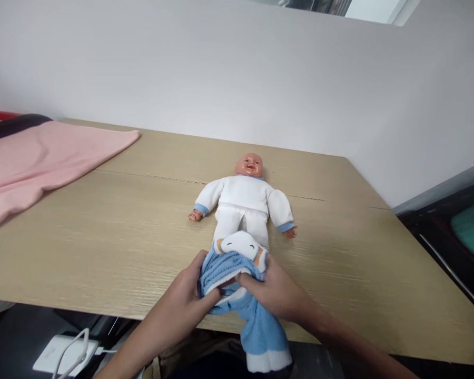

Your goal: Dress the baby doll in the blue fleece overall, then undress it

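Note:
A baby doll [243,192] in a white top and white trousers with blue cuffs lies face up on the wooden table, its feet toward me. Over its lower legs, at the table's near edge, I hold a small blue fleece garment [229,263] with white trim and an animal face on it. My left hand [191,289] grips its left side, thumb at the white-edged opening. On the other side, my right hand [274,288] pinches the rim of that opening. One sleeve or leg with a white cuff hangs over the table edge. The doll's feet are hidden.
A pink cloth [55,158] covers the table's left end, with a dark item and something red behind it. A white power bank [63,355] with a cable lies below the near edge at left. A pale wall [221,73] stands behind the wooden table [122,237].

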`<state>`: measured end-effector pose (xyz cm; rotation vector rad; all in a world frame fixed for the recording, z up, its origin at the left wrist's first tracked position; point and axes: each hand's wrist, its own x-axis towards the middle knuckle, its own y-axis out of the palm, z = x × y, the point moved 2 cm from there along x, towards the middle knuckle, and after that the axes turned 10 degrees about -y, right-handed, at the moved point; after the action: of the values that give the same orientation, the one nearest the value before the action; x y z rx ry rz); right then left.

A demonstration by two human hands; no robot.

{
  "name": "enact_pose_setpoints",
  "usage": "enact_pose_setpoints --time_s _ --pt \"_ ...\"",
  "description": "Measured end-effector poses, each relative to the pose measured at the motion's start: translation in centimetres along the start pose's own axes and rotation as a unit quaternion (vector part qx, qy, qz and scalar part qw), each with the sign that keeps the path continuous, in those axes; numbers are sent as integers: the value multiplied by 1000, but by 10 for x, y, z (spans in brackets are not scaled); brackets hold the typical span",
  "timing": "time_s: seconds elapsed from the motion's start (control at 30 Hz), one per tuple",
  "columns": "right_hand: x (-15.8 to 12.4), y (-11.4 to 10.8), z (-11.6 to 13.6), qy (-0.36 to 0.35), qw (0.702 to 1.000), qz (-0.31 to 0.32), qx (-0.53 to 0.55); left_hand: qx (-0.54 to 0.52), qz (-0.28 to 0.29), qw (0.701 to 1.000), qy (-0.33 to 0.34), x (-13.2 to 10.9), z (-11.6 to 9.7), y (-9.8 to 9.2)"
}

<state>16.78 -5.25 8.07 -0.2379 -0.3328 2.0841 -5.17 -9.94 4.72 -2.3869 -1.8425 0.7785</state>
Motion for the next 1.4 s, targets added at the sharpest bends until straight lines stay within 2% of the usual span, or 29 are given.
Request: enact_pose_setpoints --time_s 0.13,0.3,0.53,0.7,0.9,1.03,1.2,1.33,1.4 --pt "-4 10 11 7 983 33 -180 43 -21 998 -27 -4 4 3" --pt "-8 12 16 19 954 67 -292 77 -17 995 -55 -5 6 5" --pt "-12 15 10 -21 939 96 -329 118 15 991 -62 -6 16 6" --pt "-13 21 12 35 925 99 -366 160 12 986 -45 -3 19 6" --pt "-11 24 0 28 937 93 -336 150 -21 988 -25 7 24 12" --pt "-12 21 -9 -2 955 77 -287 85 -56 995 17 7 28 17" --pt "-16 15 -14 -38 973 48 -223 -16 -48 998 26 4 38 21" --pt "-18 9 -15 -82 981 7 -178 -85 -53 993 60 4 50 22" --pt "-16 7 -16 -115 982 -2 -150 -85 -68 990 87 5 51 19"
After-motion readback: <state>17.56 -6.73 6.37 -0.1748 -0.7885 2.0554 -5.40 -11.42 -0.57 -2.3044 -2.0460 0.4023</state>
